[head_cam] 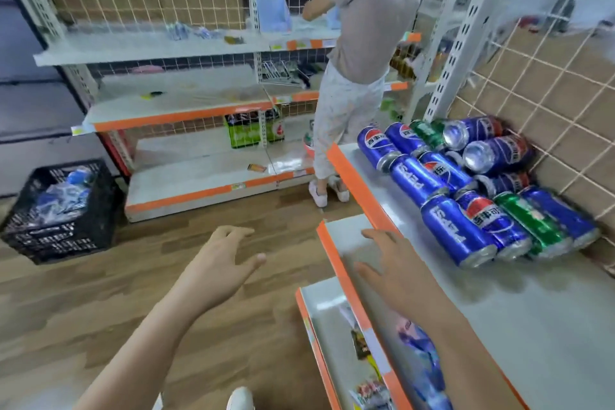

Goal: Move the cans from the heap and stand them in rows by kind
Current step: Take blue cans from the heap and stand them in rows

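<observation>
A heap of cans (472, 183) lies on its side at the back right of a white shelf (539, 316) with an orange front strip, against a wire-grid back wall. Most are blue Pepsi cans (456, 233); two green cans (532, 226) lie among them, one near the front and one at the far end. My right hand (396, 270) hovers open over the shelf's front edge, left of the heap and touching no can. Farther left, my left hand (223, 263) is open above the wooden floor, holding nothing.
A person in a grey top (362, 43) stands at the far shelving (186, 113), close to the shelf's far end. A black crate (63, 210) of packets sits on the floor at left. Lower shelves (332, 319) below my right arm hold packets.
</observation>
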A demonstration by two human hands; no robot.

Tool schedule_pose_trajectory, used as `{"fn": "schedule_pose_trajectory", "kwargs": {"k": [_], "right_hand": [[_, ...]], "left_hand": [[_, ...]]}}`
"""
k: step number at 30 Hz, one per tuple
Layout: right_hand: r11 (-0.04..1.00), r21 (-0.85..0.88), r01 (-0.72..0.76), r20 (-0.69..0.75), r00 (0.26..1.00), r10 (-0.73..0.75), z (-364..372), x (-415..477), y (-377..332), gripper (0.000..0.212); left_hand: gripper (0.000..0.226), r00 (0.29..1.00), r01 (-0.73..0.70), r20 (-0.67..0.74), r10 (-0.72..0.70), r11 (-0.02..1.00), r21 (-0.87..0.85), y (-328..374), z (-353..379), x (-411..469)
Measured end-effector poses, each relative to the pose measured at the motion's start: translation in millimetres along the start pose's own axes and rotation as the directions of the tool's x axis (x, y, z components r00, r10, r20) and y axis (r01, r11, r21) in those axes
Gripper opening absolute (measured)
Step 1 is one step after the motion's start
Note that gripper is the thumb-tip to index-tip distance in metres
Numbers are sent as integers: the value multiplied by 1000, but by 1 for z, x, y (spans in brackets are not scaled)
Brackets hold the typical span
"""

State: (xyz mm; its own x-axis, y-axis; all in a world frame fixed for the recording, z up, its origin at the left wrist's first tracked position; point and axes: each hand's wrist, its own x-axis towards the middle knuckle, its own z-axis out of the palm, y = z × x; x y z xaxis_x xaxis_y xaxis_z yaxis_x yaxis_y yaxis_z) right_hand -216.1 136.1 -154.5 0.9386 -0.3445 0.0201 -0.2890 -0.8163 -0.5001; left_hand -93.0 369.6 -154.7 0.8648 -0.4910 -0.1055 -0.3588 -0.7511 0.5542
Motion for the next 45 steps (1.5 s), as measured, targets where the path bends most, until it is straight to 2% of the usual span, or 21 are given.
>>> {"fn": "schedule_pose_trajectory", "kwargs": {"k": [7,11,15,18,23,27,34,37,41,45], "right_hand": [[983,38,-181,-156,970,185,1,63,-23,43],[955,91,-284,-140,945,294,1,85,-30,49],[938,98,-332,-168,923,345,2,98,-30,46],[935,79,-347,-248,901,355,-8,106,-24,45],[927,141,-348,-334,864,375,-40,119,1,42],[896,200,-397,-384,809,445,-75,127,36,43],[826,220,-519,-458,692,557,-127,153,95,40],[765,246,-595,-493,603,627,-139,163,119,42],[620,318,-717,-516,418,748,-150,174,153,41],[445,406,-798,-361,307,880,-151,189,169,57]], "left_hand": [[49,956,-285,71,284,958,9,8,-32,108],[46,919,-375,103,380,925,-68,5,-35,161],[47,881,-438,140,452,891,-120,16,-25,204],[48,832,-514,139,536,841,-167,41,-16,233],[49,750,-619,146,645,763,-188,99,3,281],[47,671,-703,166,722,691,-168,152,17,314],[48,614,-743,209,762,646,-174,240,40,365],[48,578,-740,281,766,637,-214,282,60,371],[44,525,-732,374,765,630,-261,332,90,377],[58,515,-708,498,698,674,-211,366,121,380]]}}
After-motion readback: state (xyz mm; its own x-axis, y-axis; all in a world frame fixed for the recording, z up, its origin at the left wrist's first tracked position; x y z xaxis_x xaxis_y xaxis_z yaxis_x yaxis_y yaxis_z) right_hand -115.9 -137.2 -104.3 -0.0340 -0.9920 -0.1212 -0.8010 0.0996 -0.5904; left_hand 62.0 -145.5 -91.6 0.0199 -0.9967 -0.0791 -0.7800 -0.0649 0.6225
